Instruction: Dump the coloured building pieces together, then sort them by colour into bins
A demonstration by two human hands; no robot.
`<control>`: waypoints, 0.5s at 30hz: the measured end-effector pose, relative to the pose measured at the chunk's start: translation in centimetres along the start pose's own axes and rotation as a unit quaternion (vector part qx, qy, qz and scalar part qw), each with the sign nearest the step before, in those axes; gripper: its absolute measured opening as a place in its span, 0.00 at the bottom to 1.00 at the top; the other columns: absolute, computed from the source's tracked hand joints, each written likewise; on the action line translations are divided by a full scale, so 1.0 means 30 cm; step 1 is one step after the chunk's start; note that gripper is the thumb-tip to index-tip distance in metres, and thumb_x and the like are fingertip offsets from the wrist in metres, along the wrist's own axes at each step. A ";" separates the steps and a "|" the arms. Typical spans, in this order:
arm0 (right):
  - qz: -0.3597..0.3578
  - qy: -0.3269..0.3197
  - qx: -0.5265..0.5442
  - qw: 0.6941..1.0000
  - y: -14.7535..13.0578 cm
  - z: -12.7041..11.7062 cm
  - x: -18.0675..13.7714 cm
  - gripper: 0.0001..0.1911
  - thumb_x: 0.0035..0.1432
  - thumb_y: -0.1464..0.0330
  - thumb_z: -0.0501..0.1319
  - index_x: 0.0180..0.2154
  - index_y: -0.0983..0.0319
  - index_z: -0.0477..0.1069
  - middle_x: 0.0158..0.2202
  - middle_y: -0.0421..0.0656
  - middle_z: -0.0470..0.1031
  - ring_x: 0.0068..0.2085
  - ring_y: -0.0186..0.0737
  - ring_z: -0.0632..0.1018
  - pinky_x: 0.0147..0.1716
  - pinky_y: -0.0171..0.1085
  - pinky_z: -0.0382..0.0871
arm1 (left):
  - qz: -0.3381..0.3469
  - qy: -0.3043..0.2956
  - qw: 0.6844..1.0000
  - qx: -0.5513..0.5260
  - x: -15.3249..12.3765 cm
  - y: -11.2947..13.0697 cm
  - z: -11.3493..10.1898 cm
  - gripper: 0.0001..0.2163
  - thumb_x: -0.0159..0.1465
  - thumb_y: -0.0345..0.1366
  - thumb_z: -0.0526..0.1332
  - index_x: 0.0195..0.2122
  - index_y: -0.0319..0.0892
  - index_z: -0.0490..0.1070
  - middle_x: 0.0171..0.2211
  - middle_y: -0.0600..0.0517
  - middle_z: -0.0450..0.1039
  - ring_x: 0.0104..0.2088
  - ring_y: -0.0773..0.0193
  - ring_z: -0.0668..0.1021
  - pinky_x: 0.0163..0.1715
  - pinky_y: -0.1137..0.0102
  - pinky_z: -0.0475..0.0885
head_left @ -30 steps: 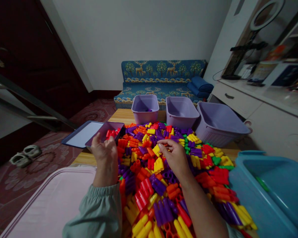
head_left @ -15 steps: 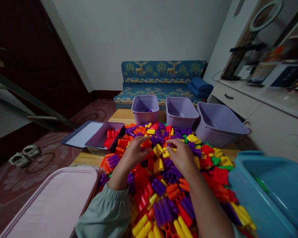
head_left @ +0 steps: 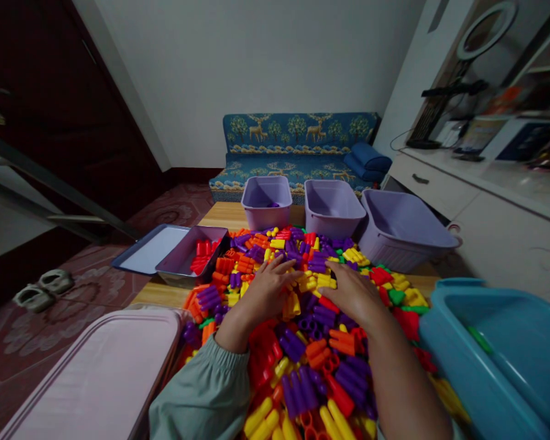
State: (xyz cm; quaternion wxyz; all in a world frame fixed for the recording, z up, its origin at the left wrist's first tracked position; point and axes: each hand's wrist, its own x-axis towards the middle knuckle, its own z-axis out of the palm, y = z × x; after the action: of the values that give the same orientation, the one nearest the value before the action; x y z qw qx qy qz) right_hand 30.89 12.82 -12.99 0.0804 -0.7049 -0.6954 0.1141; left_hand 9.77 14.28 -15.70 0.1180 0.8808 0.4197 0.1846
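Observation:
A wide heap of plastic building blocks (head_left: 297, 391) in purple, yellow, red, orange and green spreads over the table between my arms. My left hand (head_left: 269, 286) lies palm down over the middle of the heap, fingers apart and pointing right, close to some yellow blocks (head_left: 292, 304). Across from it my right hand (head_left: 352, 291) is spread with its thumb and fingers apart, near a yellow block (head_left: 325, 281). Neither hand grips a block that I can see; the undersides of both palms are hidden.
Three lilac bins (head_left: 268, 215) stand along the far edge, the left one with purple pieces inside. A shallow box (head_left: 178, 269) with red blocks is at left. A pink lid (head_left: 105, 373) lies front left, a blue tub (head_left: 486, 354) front right. Wooden table (head_left: 220, 214) shows behind.
My left hand has moved slightly right and flattened, its fingers more spread. My right hand has shifted right, away from the yellow blocks in the middle. More orange and yellow blocks show at left.

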 end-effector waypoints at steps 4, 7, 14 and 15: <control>-0.016 0.006 0.004 1.000 -0.029 0.031 0.008 0.33 0.55 0.62 0.63 0.61 0.60 0.64 0.60 0.52 0.68 0.58 0.53 0.72 0.54 0.46 0.66 | 0.012 0.036 0.999 -0.003 0.015 -0.009 0.009 0.26 0.55 0.21 0.58 0.55 0.44 0.73 0.51 0.46 0.74 0.53 0.53 0.70 0.55 0.56 0.68; -0.035 0.026 0.031 0.999 -0.036 0.046 0.013 0.30 0.53 0.64 0.65 0.58 0.61 0.67 0.56 0.52 0.70 0.56 0.52 0.73 0.53 0.44 0.67 | -0.002 0.062 0.998 -0.008 0.021 -0.015 0.006 0.23 0.55 0.20 0.57 0.51 0.40 0.75 0.42 0.46 0.76 0.45 0.55 0.72 0.48 0.61 0.70; -0.102 0.039 0.170 0.979 -0.051 0.067 0.026 0.24 0.49 0.74 0.66 0.51 0.64 0.72 0.49 0.49 0.73 0.51 0.45 0.75 0.53 0.41 0.66 | -0.034 0.059 0.998 0.004 0.006 -0.021 -0.027 0.17 0.53 0.23 0.61 0.43 0.40 0.79 0.36 0.46 0.76 0.42 0.55 0.73 0.44 0.63 0.69; -0.117 0.035 0.200 0.972 -0.055 0.072 0.026 0.25 0.49 0.74 0.66 0.51 0.64 0.71 0.49 0.49 0.73 0.51 0.45 0.75 0.54 0.41 0.66 | -0.039 0.054 0.998 0.007 0.005 -0.024 -0.032 0.16 0.53 0.23 0.61 0.42 0.39 0.79 0.36 0.46 0.77 0.41 0.55 0.73 0.44 0.63 0.69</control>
State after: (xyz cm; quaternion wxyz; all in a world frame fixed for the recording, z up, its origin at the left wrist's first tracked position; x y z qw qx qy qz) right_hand 28.72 13.53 -14.66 0.2568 -0.5922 -0.7326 0.2161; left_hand 8.95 14.88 -15.06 0.0964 0.8534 0.4606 0.2241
